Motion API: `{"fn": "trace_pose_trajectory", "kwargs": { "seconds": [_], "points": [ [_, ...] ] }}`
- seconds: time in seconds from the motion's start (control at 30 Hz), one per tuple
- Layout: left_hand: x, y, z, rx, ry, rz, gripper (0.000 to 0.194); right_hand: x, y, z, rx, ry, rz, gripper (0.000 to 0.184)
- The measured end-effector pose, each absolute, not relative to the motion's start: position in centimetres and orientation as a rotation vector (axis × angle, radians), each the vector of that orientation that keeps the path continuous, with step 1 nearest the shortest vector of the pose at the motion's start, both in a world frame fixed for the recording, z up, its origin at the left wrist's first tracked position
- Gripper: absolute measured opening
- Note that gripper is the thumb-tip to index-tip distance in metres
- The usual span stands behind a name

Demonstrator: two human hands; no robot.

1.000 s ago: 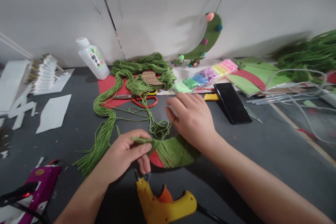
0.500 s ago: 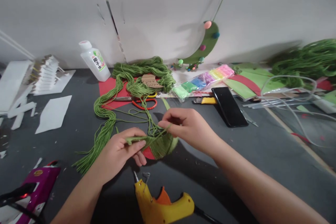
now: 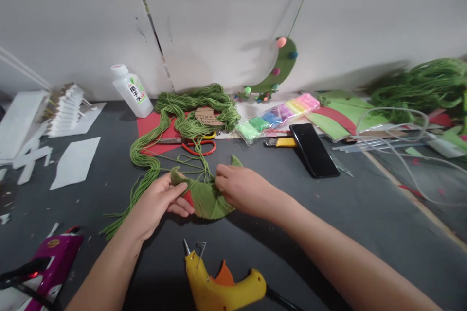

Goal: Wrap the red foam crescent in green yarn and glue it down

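Note:
My left hand (image 3: 155, 201) grips the left end of a crescent (image 3: 207, 199), thumb on top and fingers beneath. Green yarn is wound closely over the crescent, with a red patch bare near my left fingers. At its inner edge my right hand (image 3: 242, 187) is closed on green yarn, the fingertips partly hidden. Loose strands run from there back to a big green yarn skein (image 3: 199, 95) with a cardboard label. Red-handled scissors (image 3: 199, 147) lie partly under the strands. In front of the crescent lies a yellow glue gun (image 3: 222, 284).
A white bottle (image 3: 132, 92) stands at the back left. Colourful clay packets (image 3: 277, 116), a yellow cutter (image 3: 284, 142) and a black phone (image 3: 314, 150) lie behind my right hand. A pom-pom crescent (image 3: 282, 65) hangs by the wall. A purple pack (image 3: 54, 262) sits front left.
The crescent has tipped so its wound face shows more. My right hand has moved slightly left and down against its inner edge, and my left hand has shifted left along with its end.

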State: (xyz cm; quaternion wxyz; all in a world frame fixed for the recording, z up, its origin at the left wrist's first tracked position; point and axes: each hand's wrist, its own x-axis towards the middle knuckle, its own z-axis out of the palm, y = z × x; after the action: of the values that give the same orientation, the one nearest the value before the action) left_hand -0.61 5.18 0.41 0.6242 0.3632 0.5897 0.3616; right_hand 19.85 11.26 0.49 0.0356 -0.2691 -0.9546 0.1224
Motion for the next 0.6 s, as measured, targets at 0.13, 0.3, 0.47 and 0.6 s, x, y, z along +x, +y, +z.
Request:
{"fn": "trace_pose_trajectory", "kwargs": {
  "seconds": [0.13, 0.3, 0.47, 0.6],
  "points": [
    [-1.0, 5.3, 0.3, 0.818, 1.324, 0.891, 0.018, 19.3, 11.5, -0.4, -0.725, -2.918, 0.45, 0.008],
    [-2.0, 5.4, 0.1, 0.832, 1.356, 1.067, 0.019, 20.2, 11.6, 2.0, -0.807, -2.801, 0.568, 0.008],
    [-2.6, 5.6, 0.8, 0.859, 1.366, 1.564, 0.018, 23.1, 11.7, 5.4, -1.213, -2.75, 0.313, 0.013],
    [-3.0, 5.5, 1.8, 0.856, 1.281, 1.979, 0.009, 26.2, 12.8, 6.7, -1.286, -2.953, 0.863, 0.018]
  ]
}}
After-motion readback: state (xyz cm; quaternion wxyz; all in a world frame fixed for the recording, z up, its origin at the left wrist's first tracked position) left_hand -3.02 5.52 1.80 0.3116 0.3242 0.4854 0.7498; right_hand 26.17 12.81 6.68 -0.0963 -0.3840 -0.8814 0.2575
